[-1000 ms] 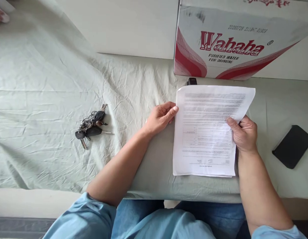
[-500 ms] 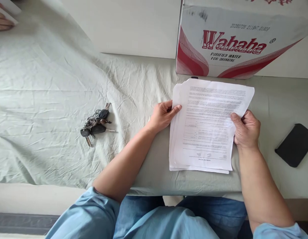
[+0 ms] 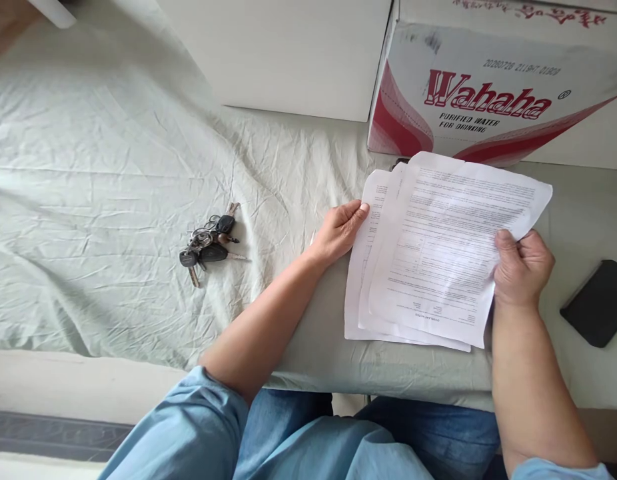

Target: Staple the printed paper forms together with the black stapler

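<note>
Fanned printed sheets (image 3: 446, 247) over the desk (image 3: 113, 167)

You have the printed sheets in front of you, over the part of the desk nearest your body, overlapping and spread sideways so that at least three left edges show. The top page reads upside down in this view, with "OVERLEAF NOTES" at the edge toward you. Whether the lower pages rest on the cloth, you cannot tell.

Your left hand (image 3: 341, 231) is closed at the left edge of the lowest visible page, thumb on top, fingers curled. Your right hand (image 3: 523, 270) is closed on the right edge of the top page, thumb flat over the print and fingers behind it.

Well to your left lies a bunch of keys (image 3: 213, 252). Beyond your right hand, near the picture's edge, is a flat black object (image 3: 599, 303). Past the far edge of the pages stands a Wahaha water carton (image 3: 488, 110); just before it a small dark object (image 3: 400, 161) peeks out, mostly hidden.
</note>
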Available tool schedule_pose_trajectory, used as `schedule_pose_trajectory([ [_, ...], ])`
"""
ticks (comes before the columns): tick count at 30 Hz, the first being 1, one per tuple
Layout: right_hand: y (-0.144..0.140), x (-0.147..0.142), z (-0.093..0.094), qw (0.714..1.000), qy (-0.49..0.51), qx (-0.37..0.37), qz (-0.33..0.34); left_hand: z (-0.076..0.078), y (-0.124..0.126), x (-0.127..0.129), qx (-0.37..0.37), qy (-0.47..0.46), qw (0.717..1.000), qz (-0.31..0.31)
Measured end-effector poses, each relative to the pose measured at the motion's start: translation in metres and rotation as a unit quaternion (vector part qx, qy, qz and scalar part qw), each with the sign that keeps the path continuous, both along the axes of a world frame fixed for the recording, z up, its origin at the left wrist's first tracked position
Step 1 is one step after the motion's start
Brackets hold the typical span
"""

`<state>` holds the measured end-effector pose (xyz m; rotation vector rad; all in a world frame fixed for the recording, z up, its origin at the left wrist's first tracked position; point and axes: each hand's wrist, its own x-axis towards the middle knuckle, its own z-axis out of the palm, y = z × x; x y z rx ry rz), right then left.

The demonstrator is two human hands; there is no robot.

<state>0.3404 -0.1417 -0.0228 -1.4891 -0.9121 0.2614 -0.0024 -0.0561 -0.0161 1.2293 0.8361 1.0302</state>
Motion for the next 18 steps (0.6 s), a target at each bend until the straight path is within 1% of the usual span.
schedule_pose_trajectory([
  [3,-0.002,-0.007,0.001,0.999,0.022,-0.024,0.032,0.006,-0.001,-0.002,0.013,0.033,0.999,-0.027],
  [6,-0.005,-0.011,0.002,0.998,0.018,-0.045,0.046,0.008,-0.002,-0.003,0.013,0.039,0.999,-0.025],
  [9,-0.006,-0.013,0.003,0.997,0.014,-0.059,0.045,0.006,-0.001,-0.003,0.011,0.043,0.999,-0.027],
  [14,-0.005,-0.017,0.005,0.997,0.025,-0.058,0.039,0.002,0.000,-0.003,0.035,0.046,0.998,-0.031],
  [18,-0.007,-0.019,0.003,0.996,0.027,-0.072,0.052,0.000,0.001,-0.002,0.044,0.061,0.997,-0.026],
])
